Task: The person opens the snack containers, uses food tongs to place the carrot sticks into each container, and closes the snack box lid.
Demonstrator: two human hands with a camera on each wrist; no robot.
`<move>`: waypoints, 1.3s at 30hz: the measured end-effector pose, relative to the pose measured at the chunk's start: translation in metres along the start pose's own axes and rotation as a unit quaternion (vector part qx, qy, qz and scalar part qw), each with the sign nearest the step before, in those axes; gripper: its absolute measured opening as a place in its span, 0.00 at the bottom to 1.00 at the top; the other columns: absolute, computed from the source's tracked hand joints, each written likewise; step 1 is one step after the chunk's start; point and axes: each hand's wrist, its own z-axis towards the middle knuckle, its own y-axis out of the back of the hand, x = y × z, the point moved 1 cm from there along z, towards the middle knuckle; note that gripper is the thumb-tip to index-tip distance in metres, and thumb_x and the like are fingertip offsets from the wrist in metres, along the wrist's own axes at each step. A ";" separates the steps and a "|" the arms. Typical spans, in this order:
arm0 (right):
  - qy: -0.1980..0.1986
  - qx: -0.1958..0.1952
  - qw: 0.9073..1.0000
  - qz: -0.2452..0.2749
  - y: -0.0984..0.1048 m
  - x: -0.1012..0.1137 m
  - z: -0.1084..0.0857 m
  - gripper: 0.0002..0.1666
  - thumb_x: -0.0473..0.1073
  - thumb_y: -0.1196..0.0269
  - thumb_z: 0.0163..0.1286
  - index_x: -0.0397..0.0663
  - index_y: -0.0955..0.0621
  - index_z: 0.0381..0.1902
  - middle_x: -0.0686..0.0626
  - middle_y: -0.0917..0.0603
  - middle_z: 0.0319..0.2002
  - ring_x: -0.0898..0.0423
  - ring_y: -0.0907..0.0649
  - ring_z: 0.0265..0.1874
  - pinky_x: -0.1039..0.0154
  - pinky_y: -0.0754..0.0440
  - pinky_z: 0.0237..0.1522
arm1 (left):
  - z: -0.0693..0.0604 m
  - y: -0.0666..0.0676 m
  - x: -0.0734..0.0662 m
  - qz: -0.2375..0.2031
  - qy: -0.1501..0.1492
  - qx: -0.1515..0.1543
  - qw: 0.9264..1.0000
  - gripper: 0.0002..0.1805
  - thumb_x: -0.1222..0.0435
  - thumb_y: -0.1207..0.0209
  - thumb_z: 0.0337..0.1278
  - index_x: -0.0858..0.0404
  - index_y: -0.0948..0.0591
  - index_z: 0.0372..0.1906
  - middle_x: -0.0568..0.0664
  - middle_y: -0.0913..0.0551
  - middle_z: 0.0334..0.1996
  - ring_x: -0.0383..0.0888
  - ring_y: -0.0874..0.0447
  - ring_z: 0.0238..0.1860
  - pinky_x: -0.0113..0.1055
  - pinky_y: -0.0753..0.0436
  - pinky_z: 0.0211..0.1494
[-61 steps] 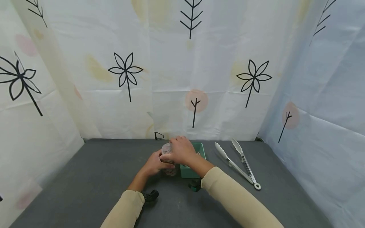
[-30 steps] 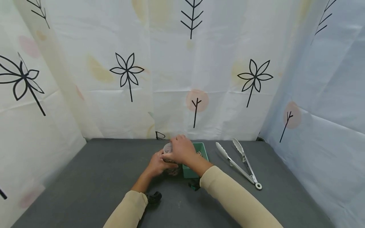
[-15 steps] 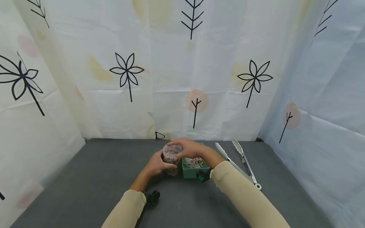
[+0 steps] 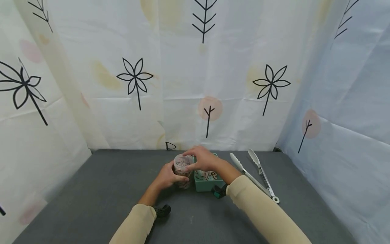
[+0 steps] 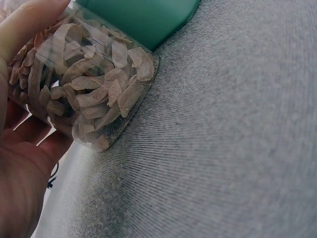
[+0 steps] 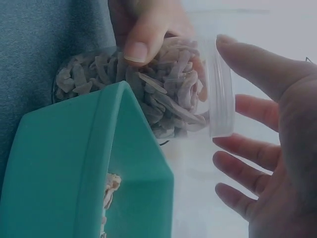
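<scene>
A clear plastic jar (image 4: 183,185) full of pale brownish, curled dried strips stands upright on the table, left of the green box. My left hand (image 4: 167,175) grips its side; in the left wrist view the jar's base (image 5: 119,134) meets the table cloth. Over the top is a translucent lid (image 6: 224,104), with my right hand (image 4: 203,160) arched across it. In the right wrist view the thumb touches one edge of the lid and fingertips reach the opposite edge, so the hand holds it loosely. The lid looks seated on the jar.
Directly right of the jar, a green open box (image 4: 204,185) holds more of the strips. Metal tongs (image 4: 259,179) with pale tips lie spread farther right. A patterned white curtain (image 4: 182,74) rises behind the grey table (image 4: 100,189).
My right hand has shifted off the lid's middle toward the right, its wrist swinging outward, and its fingers are back at the lid's edge. The left hand keeps holding the jar.
</scene>
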 end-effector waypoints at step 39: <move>-0.012 -0.039 0.999 -0.026 -0.010 0.011 0.001 0.34 0.58 0.35 0.66 0.57 0.27 0.67 0.47 0.26 0.61 0.46 0.28 0.60 0.46 0.30 0.58 | 0.000 -0.001 0.002 -0.021 -0.005 0.004 1.000 0.40 0.58 0.23 0.41 0.64 0.27 0.61 0.51 0.20 0.47 0.45 0.20 0.42 0.41 0.21 0.43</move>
